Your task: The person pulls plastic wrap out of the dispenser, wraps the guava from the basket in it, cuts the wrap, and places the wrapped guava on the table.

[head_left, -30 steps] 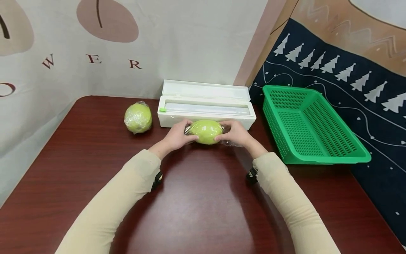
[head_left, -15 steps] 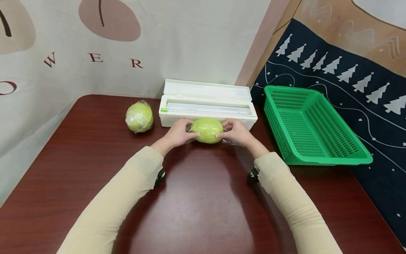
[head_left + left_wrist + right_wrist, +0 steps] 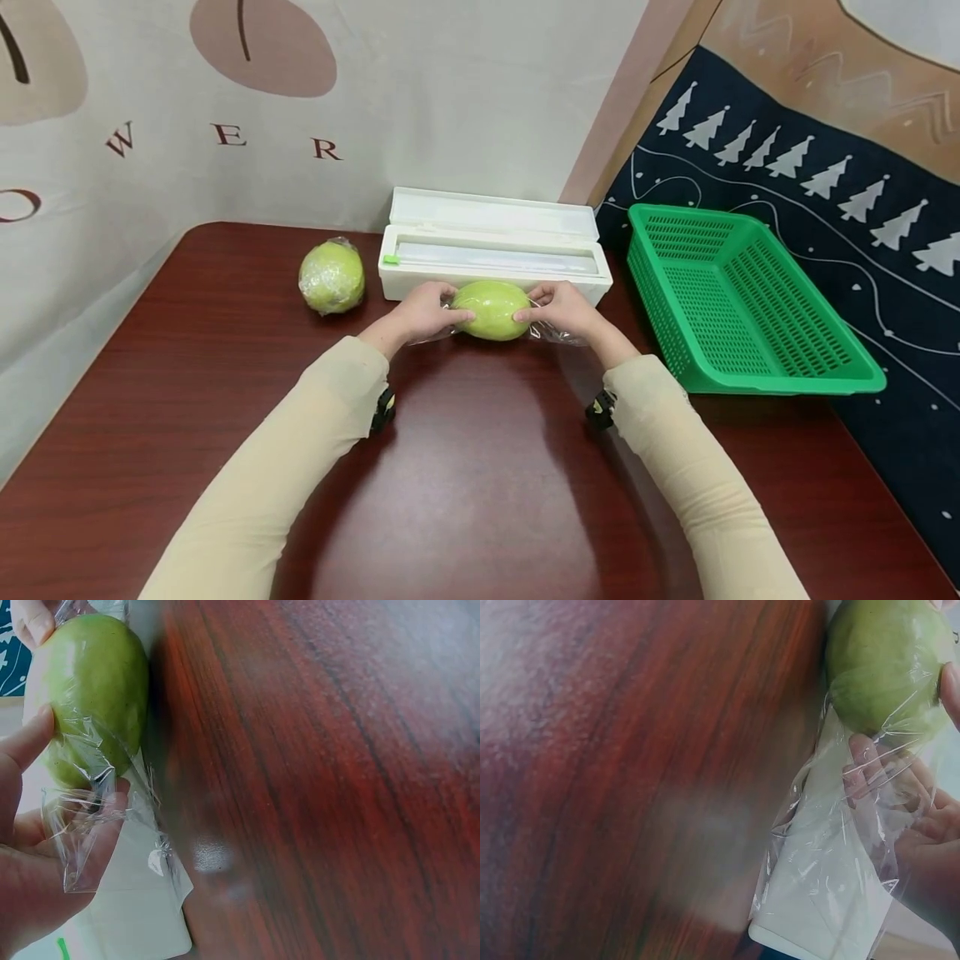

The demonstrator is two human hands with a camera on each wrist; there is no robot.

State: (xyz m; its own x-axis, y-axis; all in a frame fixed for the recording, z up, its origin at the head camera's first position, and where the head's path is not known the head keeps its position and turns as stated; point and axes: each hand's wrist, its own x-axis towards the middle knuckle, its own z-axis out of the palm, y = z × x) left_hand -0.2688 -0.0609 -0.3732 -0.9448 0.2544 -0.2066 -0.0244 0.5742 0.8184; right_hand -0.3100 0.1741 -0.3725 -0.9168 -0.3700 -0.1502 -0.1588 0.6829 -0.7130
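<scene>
A smooth oval green fruit (image 3: 491,310), shaped like a mango, has clear plastic film around it, close in front of a white film dispenser box (image 3: 427,275). My left hand (image 3: 426,312) holds its left end, the thumb on the near side and the fingers behind. At the right end my right hand (image 3: 564,310) grips it in the same way. Loose crumpled film (image 3: 79,855) hangs past the fruit's end over the left fingers in the left wrist view. A longer flap of film (image 3: 817,877) trails over the right fingers in the right wrist view.
Another green fruit (image 3: 332,277), rounder and wrapped in film, sits left of the box. The box's lid (image 3: 495,210) stands raised against the wall cloth. A green plastic basket (image 3: 750,379) is at the right. Everything rests on a dark red-brown table (image 3: 480,467).
Both hands keep their hold on the fruit. The loose film shows more below the left hand than a second ago. The whole head view has shifted slightly.
</scene>
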